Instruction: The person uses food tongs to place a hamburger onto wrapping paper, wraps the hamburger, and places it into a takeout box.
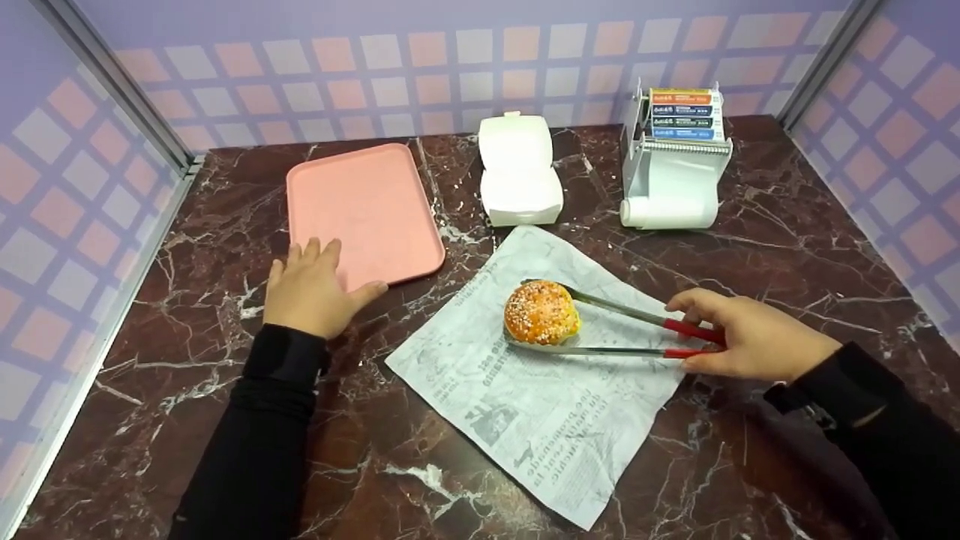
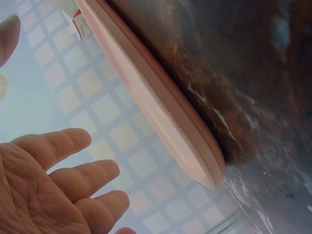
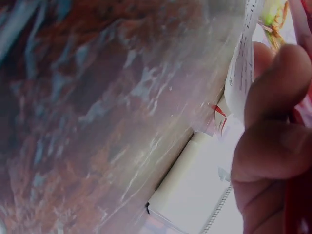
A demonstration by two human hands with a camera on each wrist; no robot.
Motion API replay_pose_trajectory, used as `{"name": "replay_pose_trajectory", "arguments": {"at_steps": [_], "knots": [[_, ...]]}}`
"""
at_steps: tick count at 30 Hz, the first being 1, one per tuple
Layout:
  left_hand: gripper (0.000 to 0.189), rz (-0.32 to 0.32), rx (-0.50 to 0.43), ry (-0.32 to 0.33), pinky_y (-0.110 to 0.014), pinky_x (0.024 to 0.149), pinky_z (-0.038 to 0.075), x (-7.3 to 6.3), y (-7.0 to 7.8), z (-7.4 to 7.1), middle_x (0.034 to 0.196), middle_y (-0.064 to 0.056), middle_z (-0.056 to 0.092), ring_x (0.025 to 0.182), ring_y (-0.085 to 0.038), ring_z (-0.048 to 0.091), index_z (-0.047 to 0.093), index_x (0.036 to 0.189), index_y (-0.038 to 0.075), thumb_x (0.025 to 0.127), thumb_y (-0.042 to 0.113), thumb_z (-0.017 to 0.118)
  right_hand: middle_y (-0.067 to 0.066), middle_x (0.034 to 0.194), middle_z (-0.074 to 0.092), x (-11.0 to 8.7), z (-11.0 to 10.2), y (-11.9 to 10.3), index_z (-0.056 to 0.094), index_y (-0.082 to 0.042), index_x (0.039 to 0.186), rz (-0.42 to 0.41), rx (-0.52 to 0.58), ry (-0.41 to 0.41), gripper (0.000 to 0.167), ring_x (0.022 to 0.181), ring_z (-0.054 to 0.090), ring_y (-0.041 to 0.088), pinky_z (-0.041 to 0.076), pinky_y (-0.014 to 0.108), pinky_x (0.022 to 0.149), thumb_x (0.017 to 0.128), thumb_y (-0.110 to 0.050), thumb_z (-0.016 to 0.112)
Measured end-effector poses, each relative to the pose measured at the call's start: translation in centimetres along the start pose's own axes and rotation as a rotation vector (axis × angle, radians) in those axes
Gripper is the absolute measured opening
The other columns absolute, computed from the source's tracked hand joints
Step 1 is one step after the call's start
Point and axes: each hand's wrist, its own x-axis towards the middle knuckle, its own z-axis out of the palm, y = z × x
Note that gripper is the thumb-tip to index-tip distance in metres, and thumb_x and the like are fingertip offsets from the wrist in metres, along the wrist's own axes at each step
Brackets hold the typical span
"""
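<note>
My right hand (image 1: 750,337) grips a pair of metal tongs (image 1: 622,351) by their red handles, thumb on the near side and fingers on the far side. The tong arms lie either side of a seeded burger (image 1: 541,312), which sits on a printed sheet of wrapping paper (image 1: 480,375) spread diagonally. In the right wrist view, curled fingers (image 3: 273,146) show against a red handle. My left hand (image 1: 307,292), fingers spread, hovers at the near edge of a pink tray (image 1: 367,210). The left wrist view shows its open palm (image 2: 44,190) beside the tray's rim (image 2: 161,102).
A white clamshell box (image 1: 520,172) stands with its lid up behind the paper. At the back right is a dispenser (image 1: 675,127) with stacked boxes and a white roll (image 1: 667,213). Tiled-pattern panels (image 1: 450,67) enclose the dark marble tabletop (image 1: 810,247).
</note>
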Motion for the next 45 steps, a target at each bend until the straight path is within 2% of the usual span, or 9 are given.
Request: {"name": "replay_pose_trajectory", "arguments": {"at_steps": [7,11,17,26,28,32,37,39,45], "knots": [[0.111,0.000,0.005,0.003,-0.072,0.127,0.004,0.1,0.2,-0.1,0.170,-0.033,0.016,0.157,-0.056,0.012,0.024,0.165,0.000,0.093,0.079,0.055,-0.001,0.105,0.078,0.2,0.1,0.4,0.066,-0.013,0.130,-0.011,0.067,0.084,0.025,0.088,0.069,0.004,0.052,0.024,0.068,0.105,-0.011,0.064],[0.111,-0.002,0.004,0.003,-0.072,0.127,0.005,0.2,0.2,-0.1,0.170,-0.033,0.016,0.157,-0.057,0.012,0.025,0.165,0.000,0.093,0.079,0.054,0.000,0.101,0.080,0.1,0.2,0.6,0.069,-0.012,0.125,-0.046,0.051,0.143,0.027,0.080,0.067,0.000,0.047,0.021,0.059,0.100,-0.004,0.068],[0.111,-0.006,0.001,0.004,-0.073,0.127,0.006,0.2,0.3,-0.2,0.170,-0.034,0.016,0.157,-0.057,0.012,0.024,0.165,0.000,0.093,0.079,0.054,-0.004,0.088,0.075,0.0,0.0,0.6,0.074,-0.016,0.122,-0.145,-0.012,0.232,0.032,0.053,0.038,-0.006,0.035,0.016,0.048,0.095,0.001,0.073],[0.112,-0.012,-0.007,-0.001,-0.073,0.126,0.006,0.2,0.3,-0.3,0.170,-0.033,0.015,0.157,-0.057,0.012,0.023,0.166,0.001,0.093,0.080,0.054,-0.003,0.098,0.079,-0.3,-0.5,0.3,0.077,-0.017,0.124,-0.157,0.049,0.294,0.037,0.051,0.041,-0.004,0.036,0.014,0.048,0.093,0.003,0.074],[0.111,-0.008,-0.011,0.000,-0.073,0.127,0.005,0.1,0.4,-0.3,0.170,-0.033,0.016,0.157,-0.057,0.012,0.023,0.166,0.001,0.093,0.079,0.054,-0.003,0.089,0.076,-0.2,-0.6,0.1,0.077,-0.017,0.125,-0.140,0.087,0.304,0.037,0.050,0.041,-0.004,0.037,0.015,0.047,0.095,0.004,0.072],[0.112,0.010,-0.027,0.003,-0.072,0.127,0.004,-0.2,1.0,-0.4,0.170,-0.032,0.017,0.157,-0.057,0.012,0.024,0.166,0.001,0.093,0.081,0.052,0.004,0.094,0.079,0.7,-0.4,-1.4,0.075,-0.010,0.126,-0.074,0.204,0.369,0.033,0.062,0.057,-0.005,0.047,0.012,0.055,0.098,0.005,0.067],[0.102,0.069,-0.145,0.038,-0.067,0.129,0.013,-0.8,3.2,-0.7,0.171,-0.026,0.025,0.158,-0.050,0.021,0.029,0.164,0.004,0.096,0.075,0.055,0.016,0.119,0.074,3.7,0.7,-5.7,0.065,-0.003,0.133,0.070,0.416,0.451,0.031,0.078,0.068,0.005,0.059,0.022,0.063,0.104,0.001,0.057],[0.094,0.101,-0.241,0.052,-0.063,0.129,0.023,-1.1,4.9,-0.7,0.168,-0.021,0.035,0.156,-0.045,0.032,0.034,0.162,0.006,0.098,0.070,0.056,0.017,0.123,0.071,5.4,1.2,-7.8,0.060,-0.003,0.138,0.114,0.499,0.459,0.033,0.073,0.065,0.011,0.059,0.027,0.057,0.106,-0.001,0.053],[0.082,0.182,-0.529,-0.006,-0.051,0.103,0.057,-2.5,11.1,-0.3,0.137,-0.011,0.069,0.117,-0.028,0.070,0.039,0.161,0.012,0.100,0.066,0.054,0.018,0.129,0.057,10.5,3.6,-13.2,0.042,-0.007,0.150,0.155,0.676,0.421,0.042,0.077,0.060,0.027,0.060,0.036,0.060,0.108,-0.002,0.044]]}}
